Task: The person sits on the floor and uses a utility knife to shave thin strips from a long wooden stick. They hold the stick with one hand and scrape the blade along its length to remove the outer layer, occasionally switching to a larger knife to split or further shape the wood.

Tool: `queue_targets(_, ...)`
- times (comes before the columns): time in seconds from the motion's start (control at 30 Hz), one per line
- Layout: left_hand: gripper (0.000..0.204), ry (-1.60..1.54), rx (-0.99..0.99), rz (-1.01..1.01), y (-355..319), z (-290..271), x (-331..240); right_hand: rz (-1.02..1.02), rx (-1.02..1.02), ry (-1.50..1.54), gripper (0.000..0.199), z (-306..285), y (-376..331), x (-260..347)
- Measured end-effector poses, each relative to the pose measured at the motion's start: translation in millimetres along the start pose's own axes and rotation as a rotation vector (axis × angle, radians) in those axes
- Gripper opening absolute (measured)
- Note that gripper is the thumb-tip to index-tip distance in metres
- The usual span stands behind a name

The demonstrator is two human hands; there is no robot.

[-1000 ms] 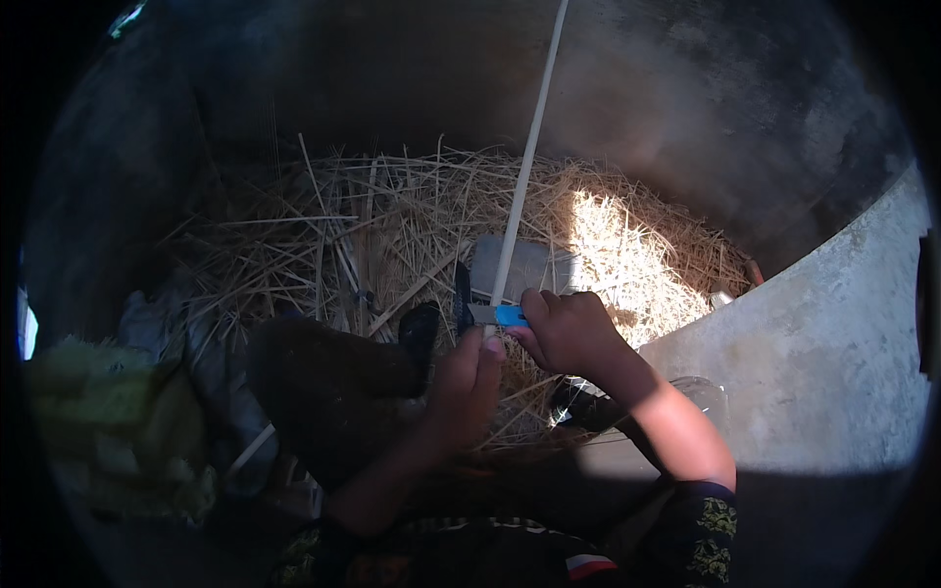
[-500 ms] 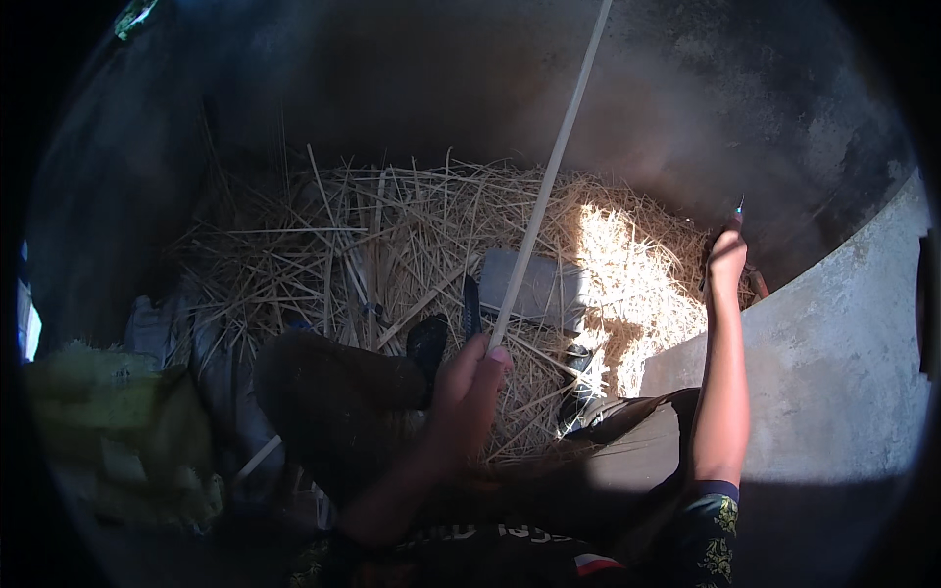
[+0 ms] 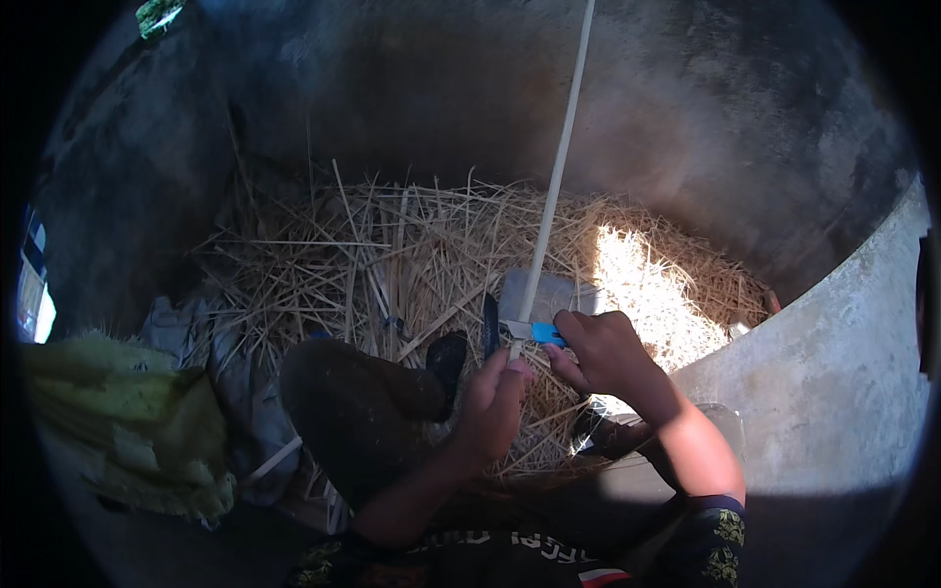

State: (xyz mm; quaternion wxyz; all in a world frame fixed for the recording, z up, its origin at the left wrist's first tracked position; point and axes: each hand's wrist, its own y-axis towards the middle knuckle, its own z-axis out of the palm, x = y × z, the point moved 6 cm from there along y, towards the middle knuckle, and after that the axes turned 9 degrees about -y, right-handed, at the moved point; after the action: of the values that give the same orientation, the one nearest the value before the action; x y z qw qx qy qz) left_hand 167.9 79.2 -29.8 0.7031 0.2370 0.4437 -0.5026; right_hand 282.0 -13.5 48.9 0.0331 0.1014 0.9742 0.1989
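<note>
Between my legs, my left hand (image 3: 493,404) is closed around the lower end of a long, pale strip (image 3: 557,186), which looks like split bamboo. The strip rises away from me past the top edge. My right hand (image 3: 610,355) grips a box cutter (image 3: 549,334) with a blue body, just above the left hand. Its flat metal blade lies across the strip, close to my left thumb. Whether the blade bites into the strip is too small to tell.
Dry shavings and thin strips (image 3: 412,235) lie heaped ahead of me, with a grey block (image 3: 549,294) among them. A dark wall (image 3: 441,98) stands behind. A pale concrete surface (image 3: 814,382) is at right, and a yellow-green sack (image 3: 118,421) at left.
My right hand has come from the far right, arm outstretched, back to the strip with the box cutter. The left hand keeps its hold and has shifted slightly right and down.
</note>
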Motion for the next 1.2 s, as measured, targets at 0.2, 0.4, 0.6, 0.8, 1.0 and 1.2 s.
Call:
queue_targets(0.2, 0.023, 0.083, -0.005, 0.076, 0.2, 0.9, -4.3, -0.003, 0.053, -0.053, 0.03, -0.4, -0.1, -0.9)
queue_targets(0.4, 0.027, 0.077, 0.013, 0.063, -1.7, 2.1, -4.1, 0.02, 0.08, -0.084, 0.03, -1.0, -2.8, -4.2)
queue_targets(0.6, 0.028, 0.129, 0.008, 0.085, -1.1, -0.3, -9.2, 0.001, 0.064, -0.139, 0.035, -5.0, -0.2, -5.1)
queue_targets(0.8, 0.029, 0.282, -0.011, 0.046, -7.8, -0.6, 4.4, 0.099, 0.073, -0.205, 0.035, -10.6, 2.8, -8.2)
queue_targets(1.0, 0.025, 0.126, 0.072, -0.057, -18.8, 25.3, 22.8, 0.22, 0.075, -0.126, 0.028, -18.6, -1.0, -35.0)
queue_targets(1.2, 0.019, -0.001, 0.028, -0.143, -8.7, 12.5, 20.8, 0.194, 0.145, -0.002, 0.03, 0.1, -10.5, -27.7)
